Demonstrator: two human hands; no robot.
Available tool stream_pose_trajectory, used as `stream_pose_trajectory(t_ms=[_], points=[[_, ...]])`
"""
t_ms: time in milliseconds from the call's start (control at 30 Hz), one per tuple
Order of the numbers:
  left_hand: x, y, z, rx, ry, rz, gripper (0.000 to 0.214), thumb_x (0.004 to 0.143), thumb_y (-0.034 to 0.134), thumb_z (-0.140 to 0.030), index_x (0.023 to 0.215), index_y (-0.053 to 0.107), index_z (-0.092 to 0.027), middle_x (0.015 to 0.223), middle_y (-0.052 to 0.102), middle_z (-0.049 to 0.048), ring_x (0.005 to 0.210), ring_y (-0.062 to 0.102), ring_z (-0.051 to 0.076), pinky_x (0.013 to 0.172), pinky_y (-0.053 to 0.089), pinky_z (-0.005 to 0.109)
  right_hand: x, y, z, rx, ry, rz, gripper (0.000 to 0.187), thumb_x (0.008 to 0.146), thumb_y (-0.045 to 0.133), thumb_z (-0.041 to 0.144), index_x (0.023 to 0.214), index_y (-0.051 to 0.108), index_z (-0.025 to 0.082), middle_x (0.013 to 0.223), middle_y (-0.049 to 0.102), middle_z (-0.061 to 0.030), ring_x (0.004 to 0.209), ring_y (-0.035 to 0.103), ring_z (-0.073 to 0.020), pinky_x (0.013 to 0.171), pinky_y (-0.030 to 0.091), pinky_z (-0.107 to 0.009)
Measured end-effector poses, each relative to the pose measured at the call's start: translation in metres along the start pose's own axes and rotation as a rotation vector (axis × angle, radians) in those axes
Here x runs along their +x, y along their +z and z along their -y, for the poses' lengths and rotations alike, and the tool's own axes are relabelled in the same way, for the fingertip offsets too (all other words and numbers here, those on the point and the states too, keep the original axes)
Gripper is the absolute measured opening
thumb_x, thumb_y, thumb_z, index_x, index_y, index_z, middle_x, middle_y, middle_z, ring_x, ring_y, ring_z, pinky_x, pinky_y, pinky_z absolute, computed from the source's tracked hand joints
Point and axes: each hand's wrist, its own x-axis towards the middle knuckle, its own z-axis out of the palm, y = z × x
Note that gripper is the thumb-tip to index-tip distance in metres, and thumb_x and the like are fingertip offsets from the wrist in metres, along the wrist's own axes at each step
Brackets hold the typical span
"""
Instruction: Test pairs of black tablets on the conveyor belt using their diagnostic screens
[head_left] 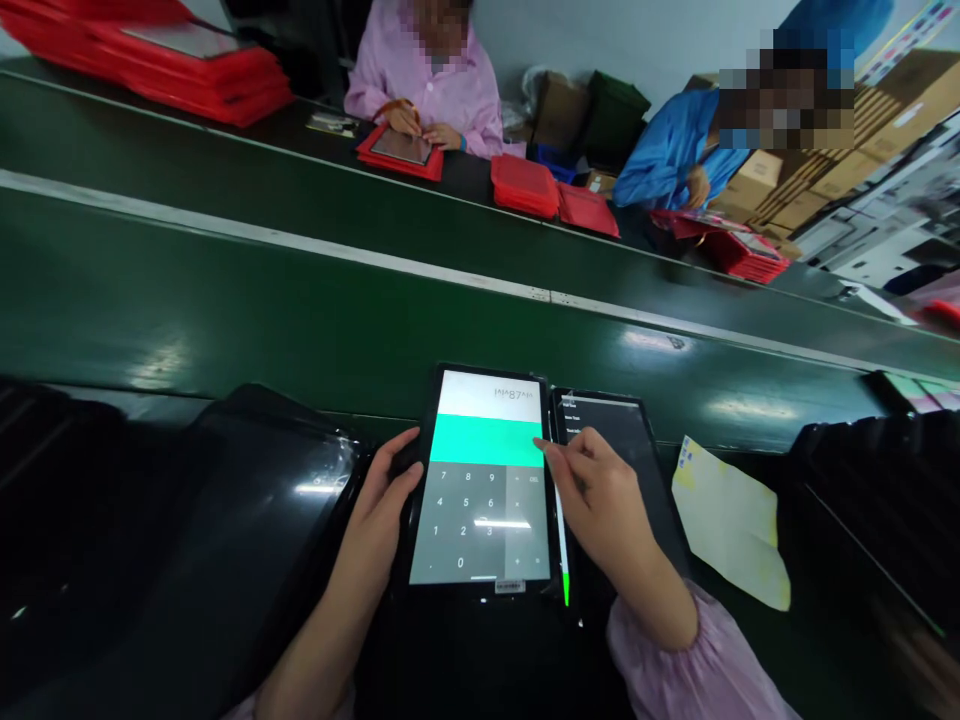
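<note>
A tablet point(480, 480) lies in front of me with a calculator screen lit: white strip, green band, grey number pad. My left hand point(382, 515) grips its left edge, thumb resting on the bezel. My right hand point(596, 495) hovers at the tablet's right edge, forefinger touching the green band; it appears to hold a thin stylus point(562, 560) with a green tip pointing down. A second tablet point(637, 450) with a dark menu screen lies just right, partly under my right hand.
A stack of dark tablets point(255, 520) sits at my left, more dark items point(870, 500) at my right. A yellowish paper sheet point(731, 525) lies right of the tablets. Beyond runs a green conveyor belt point(300, 300). Two people work opposite among red cases point(525, 185) and cardboard boxes point(810, 190).
</note>
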Motion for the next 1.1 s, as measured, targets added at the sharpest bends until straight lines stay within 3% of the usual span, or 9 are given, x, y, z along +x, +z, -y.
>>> stream_pose_trajectory(t_ms=[200, 333, 500, 667, 867, 1000, 1100], points=[[0.011, -0.005, 0.006, 0.023, 0.073, -0.001, 0.053, 0.085, 0.068, -0.057, 0.128, 0.073, -0.027, 0.137, 0.075, 0.0080, 0.133, 0.065, 0.036, 0.115, 0.049, 0.049, -0.009, -0.023, -0.043, -0.077, 0.165, -0.056, 0.065, 0.113, 0.034, 0.052, 0.094, 0.087, 0.019, 0.068, 0.052, -0.0010, 0.056, 0.056, -0.0146, 0.056, 0.042, -0.028], [0.012, 0.000, 0.003, -0.037, 0.000, 0.001, 0.062, 0.080, 0.071, -0.060, 0.132, 0.072, -0.026, 0.138, 0.075, 0.0097, 0.136, 0.064, 0.038, 0.115, 0.051, 0.053, -0.010, -0.024, -0.058, -0.088, 0.198, -0.035, 0.066, 0.112, 0.034, 0.053, 0.087, 0.085, 0.020, 0.065, 0.050, -0.0007, 0.053, 0.052, -0.0145, 0.055, 0.037, -0.030], [0.023, 0.027, -0.020, -0.034, 0.086, -0.077, 0.047, 0.074, 0.076, -0.036, 0.120, 0.077, -0.024, 0.133, 0.078, 0.0094, 0.141, 0.062, 0.035, 0.122, 0.046, 0.049, -0.005, -0.029, -0.064, -0.039, 0.170, -0.027, 0.070, 0.111, 0.035, 0.057, 0.066, 0.075, 0.021, 0.062, 0.050, -0.0015, 0.053, 0.052, -0.0142, 0.054, 0.035, -0.029], [0.053, 0.052, -0.042, 0.019, 0.102, -0.113, 0.046, 0.068, 0.078, -0.026, 0.114, 0.079, -0.025, 0.122, 0.082, 0.0081, 0.126, 0.073, 0.035, 0.110, 0.057, 0.047, -0.003, -0.044, -0.063, 0.086, 0.093, -0.068, 0.076, 0.112, 0.029, 0.063, 0.076, 0.081, 0.020, 0.061, 0.053, -0.0011, 0.051, 0.057, -0.0137, 0.051, 0.038, -0.027], [0.080, 0.041, -0.035, 0.092, 0.097, -0.039, 0.067, 0.058, 0.086, -0.024, 0.124, 0.076, -0.025, 0.126, 0.080, 0.0072, 0.116, 0.076, 0.033, 0.096, 0.062, 0.039, -0.006, -0.062, -0.071, 0.130, 0.066, -0.142, 0.071, 0.113, 0.034, 0.062, 0.086, 0.086, 0.022, 0.056, 0.049, 0.0018, 0.045, 0.052, -0.0109, 0.045, 0.036, -0.026], [0.088, 0.032, -0.030, 0.054, 0.118, 0.023, 0.061, 0.058, 0.086, -0.031, 0.119, 0.078, -0.026, 0.129, 0.079, 0.0059, 0.123, 0.073, 0.035, 0.098, 0.061, 0.038, -0.007, -0.064, -0.079, 0.127, 0.079, -0.127, 0.064, 0.113, 0.038, 0.058, 0.098, 0.088, 0.022, 0.055, 0.048, 0.0024, 0.045, 0.052, -0.0115, 0.045, 0.037, -0.026], [0.091, 0.027, -0.029, 0.036, 0.160, 0.025, 0.056, 0.062, 0.083, -0.034, 0.117, 0.079, -0.027, 0.130, 0.078, 0.0052, 0.127, 0.069, 0.035, 0.100, 0.060, 0.038, -0.006, -0.060, -0.081, 0.177, 0.064, -0.040, 0.061, 0.114, 0.038, 0.054, 0.100, 0.087, 0.020, 0.060, 0.059, -0.0003, 0.052, 0.061, -0.0125, 0.050, 0.043, -0.025]])
